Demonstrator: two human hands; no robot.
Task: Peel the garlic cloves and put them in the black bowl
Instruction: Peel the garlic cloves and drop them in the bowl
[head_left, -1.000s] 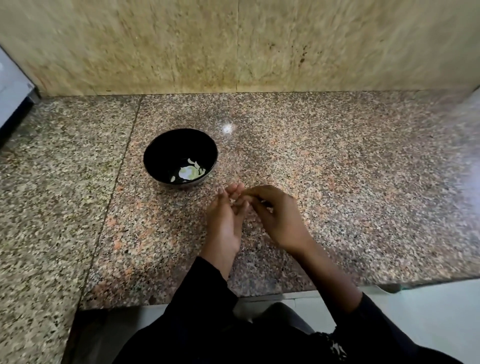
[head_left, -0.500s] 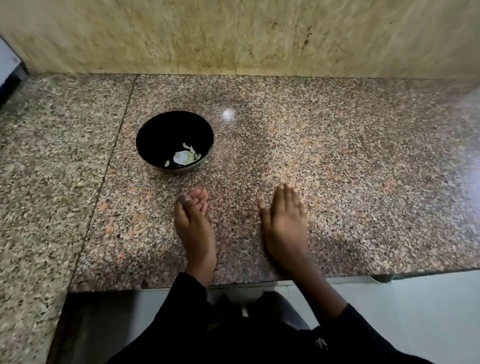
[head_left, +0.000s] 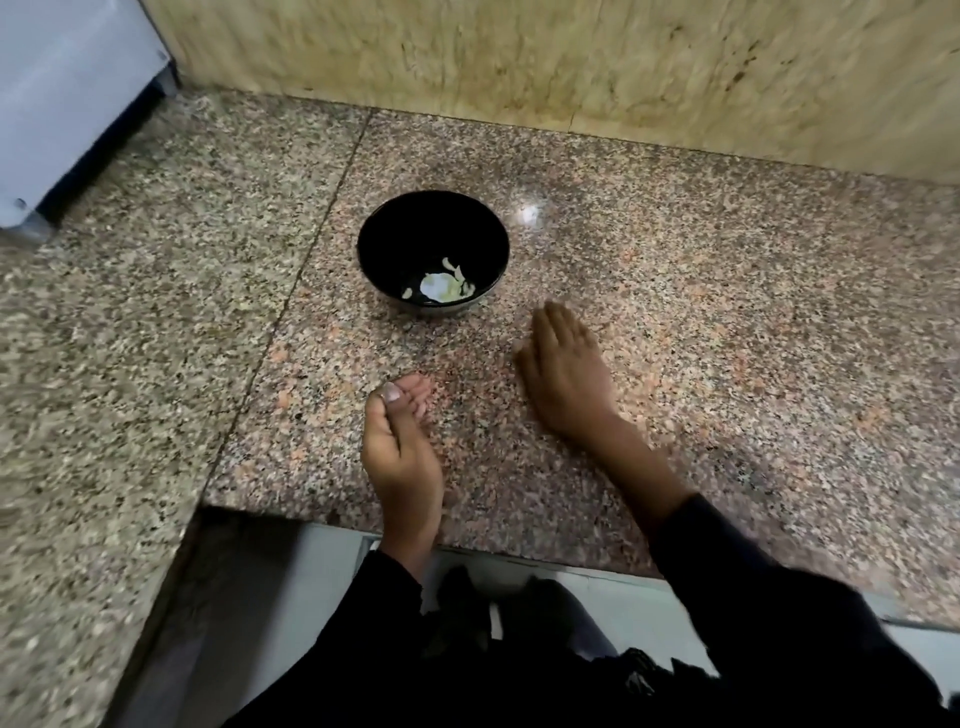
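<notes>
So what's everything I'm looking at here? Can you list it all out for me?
black bowl: one, black, on the counter beyond both hands.
pale pieces: a few, whitish-green, in the bottom of the bowl; whether garlic cloves or peel I cannot tell.
counter: one, speckled pink-grey granite, running across the view with a seam left of the bowl.
wall: one, yellowish stone, behind the counter.
appliance: one, white-grey, far left corner, only partly in view.
floor: pale, below the counter edge.
left hand: one, on its edge on the counter, fingers loosely curled, nothing visible in it.
right hand: one, flat on the counter, just right of the bowl.
sleeves: two, black.
</notes>
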